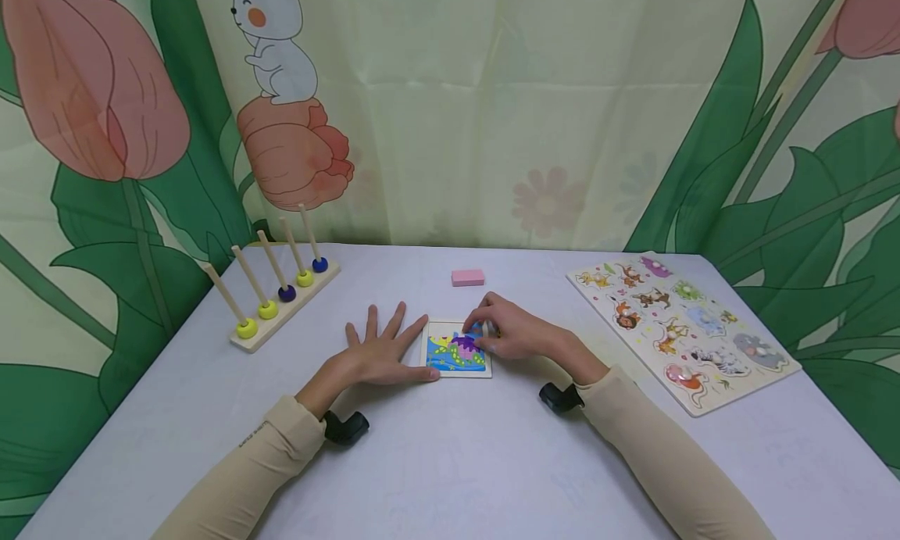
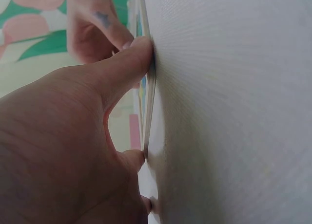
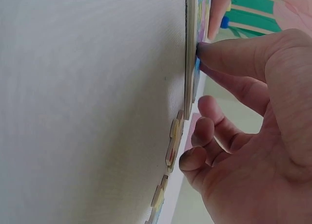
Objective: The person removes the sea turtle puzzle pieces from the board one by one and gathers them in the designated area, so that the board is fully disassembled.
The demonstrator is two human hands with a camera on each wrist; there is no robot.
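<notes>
A small wooden-framed jigsaw puzzle (image 1: 450, 362) with a blue, yellow and purple picture lies flat on the table between both hands. My left hand (image 1: 383, 358) is spread on the table at its left side, thumb on the near corner and index fingertip at the far corner. In the left wrist view the thumb (image 2: 129, 61) presses the frame's edge. My right hand (image 1: 516, 329) reaches over from the right, pinching a bluish puzzle piece (image 3: 197, 64) between thumb and index finger at the board's surface. The other right fingers are loosely curled. Most of that piece is hidden.
Loose wooden pieces (image 3: 174, 142) lie beyond the right hand, mostly hidden in the head view. A pink block (image 1: 467, 277) sits behind the puzzle. A peg stand (image 1: 281, 309) with yellow and blue beads stands left; an animal puzzle board (image 1: 675, 329) lies right.
</notes>
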